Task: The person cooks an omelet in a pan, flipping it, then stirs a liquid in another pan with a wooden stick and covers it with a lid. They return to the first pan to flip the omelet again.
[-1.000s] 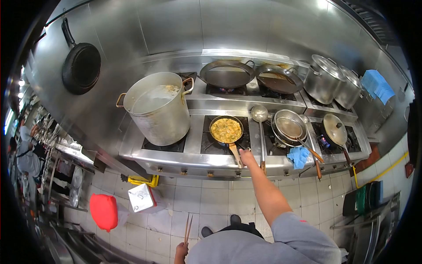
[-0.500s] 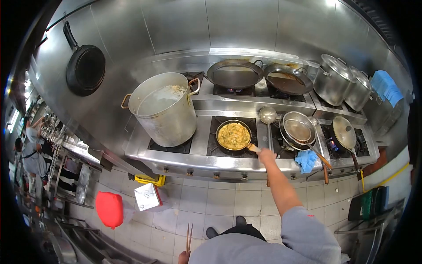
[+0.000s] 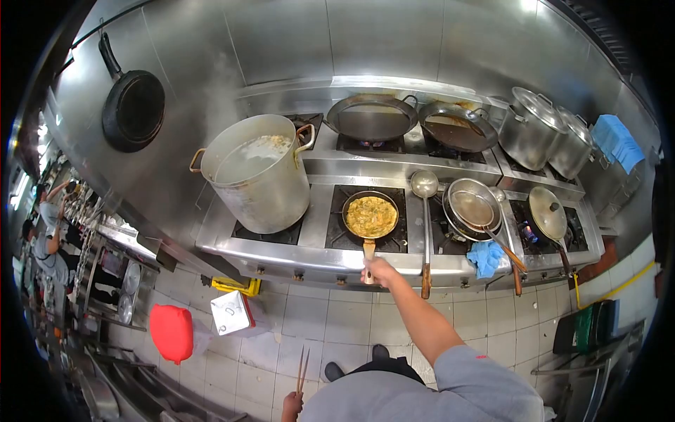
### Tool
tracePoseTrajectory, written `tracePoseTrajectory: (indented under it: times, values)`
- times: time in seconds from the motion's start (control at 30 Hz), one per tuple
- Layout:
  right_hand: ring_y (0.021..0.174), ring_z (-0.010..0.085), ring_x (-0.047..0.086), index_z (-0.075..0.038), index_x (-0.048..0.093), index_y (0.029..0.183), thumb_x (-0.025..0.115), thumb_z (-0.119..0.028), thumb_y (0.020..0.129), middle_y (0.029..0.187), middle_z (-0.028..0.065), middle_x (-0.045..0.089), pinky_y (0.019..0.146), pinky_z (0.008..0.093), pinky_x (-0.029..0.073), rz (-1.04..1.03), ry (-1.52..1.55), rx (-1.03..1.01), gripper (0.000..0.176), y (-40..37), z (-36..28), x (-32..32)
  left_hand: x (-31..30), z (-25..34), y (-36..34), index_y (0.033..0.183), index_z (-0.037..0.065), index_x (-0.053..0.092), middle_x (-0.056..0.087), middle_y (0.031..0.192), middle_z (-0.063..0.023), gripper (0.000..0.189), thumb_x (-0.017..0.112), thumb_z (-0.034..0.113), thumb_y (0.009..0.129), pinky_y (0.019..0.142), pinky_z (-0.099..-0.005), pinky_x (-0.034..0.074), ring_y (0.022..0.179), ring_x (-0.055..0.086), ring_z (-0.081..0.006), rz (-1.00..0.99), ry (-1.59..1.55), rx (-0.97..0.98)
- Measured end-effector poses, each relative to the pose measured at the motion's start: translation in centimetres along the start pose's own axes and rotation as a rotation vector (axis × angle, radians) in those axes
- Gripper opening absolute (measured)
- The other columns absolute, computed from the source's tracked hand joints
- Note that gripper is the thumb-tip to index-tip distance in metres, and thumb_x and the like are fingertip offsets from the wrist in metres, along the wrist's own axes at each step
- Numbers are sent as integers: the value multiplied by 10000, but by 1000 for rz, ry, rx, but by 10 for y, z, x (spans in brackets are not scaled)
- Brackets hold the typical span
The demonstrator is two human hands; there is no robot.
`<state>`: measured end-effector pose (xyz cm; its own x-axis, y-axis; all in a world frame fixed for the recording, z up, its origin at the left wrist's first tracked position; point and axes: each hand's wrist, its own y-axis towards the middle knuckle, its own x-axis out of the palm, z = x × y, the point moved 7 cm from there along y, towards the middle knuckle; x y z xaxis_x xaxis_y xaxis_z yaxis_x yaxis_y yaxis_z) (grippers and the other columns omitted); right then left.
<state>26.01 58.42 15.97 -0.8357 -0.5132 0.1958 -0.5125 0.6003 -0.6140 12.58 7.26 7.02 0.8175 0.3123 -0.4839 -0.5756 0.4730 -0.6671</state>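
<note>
My right hand [image 3: 381, 271] is closed round the pale handle of a frying pan [image 3: 369, 247] on the front burner. A yellow omelette-like egg mixture [image 3: 370, 216] with darker bits fills the pan, whose handle points straight toward me. Low at the bottom edge, my left hand [image 3: 292, 402] is closed on a pair of long chopsticks [image 3: 302, 371], tips up and away from the stove. Just right of the pan lies a long-handled ladle [image 3: 425, 184].
A large steaming stockpot [image 3: 271, 197] stands left of the pan. Behind are two wide pans [image 3: 373, 119] [image 3: 458, 128]. To the right sit strainers [image 3: 475, 205], a blue cloth [image 3: 486, 258] and a lidded pan [image 3: 548, 214]. A red container [image 3: 171, 333] and white tin [image 3: 232, 312] are on the floor.
The frying pan's handle has swung from the lower right to point straight at me, with my right hand moving left along with it. The chopsticks stay low in my left hand.
</note>
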Motion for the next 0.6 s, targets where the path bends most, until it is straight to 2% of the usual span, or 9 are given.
tracePoseTrajectory:
  times: [0.03,0.1,0.17,0.23,0.3,0.37,0.43,0.5,0.6]
  values:
    - [538,151,516,-52,425,943,430,-289,874,722,60,494,422,283,433,0,-1,2,246,4,3,-3,1,5,4,810,2,563,495,523,-51,250,541,251,791,353,-276,360,398,452,-128,18,-3,26]
    - [527,150,497,-43,426,941,423,-303,876,710,57,480,438,275,434,251,33,-123,267,10,3,-27,8,-10,21,813,2,564,496,524,-53,252,542,252,791,350,-275,359,398,452,-128,7,-49,6]
    - [525,154,481,-53,425,944,416,-309,878,695,48,466,461,286,444,243,-58,-136,264,11,5,-27,10,-19,29,817,2,564,496,526,-54,253,542,253,790,348,-274,358,398,453,-128,-4,-94,-9]
    - [518,176,512,-11,390,1042,413,-328,877,675,75,503,458,303,446,73,-174,-62,358,5,5,-22,11,-16,27,820,4,565,494,525,-55,255,544,255,789,346,-275,357,396,452,-127,10,-77,-30]
    - [549,171,529,-19,435,1018,421,-339,871,684,102,512,475,326,456,96,-176,-54,352,9,4,-51,8,-10,14,824,4,565,494,524,-55,254,545,255,788,347,-275,357,394,450,-128,7,-60,-28]
    - [653,208,576,-32,506,958,448,-343,854,781,132,568,554,386,469,214,-518,-89,333,13,-10,-91,8,-12,9,828,5,565,494,524,-55,253,546,254,787,347,-275,357,391,449,-129,7,-42,-29]
    - [795,291,581,-92,534,990,486,-359,813,918,120,586,645,445,448,513,-1179,-253,324,17,-40,-133,12,-32,11,830,8,563,490,520,-51,254,545,259,791,338,-276,347,379,436,-130,2,53,54]
    - [909,313,559,-101,549,1022,500,-354,781,1016,138,574,751,454,418,725,-1295,-190,353,-36,-81,-136,15,-55,15,831,7,567,506,541,-62,267,551,270,786,372,-283,361,415,455,-138,0,88,71]
    - [926,307,553,-96,564,989,503,-340,775,968,134,591,765,432,419,891,-1353,-203,330,-36,-91,-160,17,-79,17,833,7,574,529,572,-79,287,558,287,778,422,-293,380,468,484,-151,3,102,68]
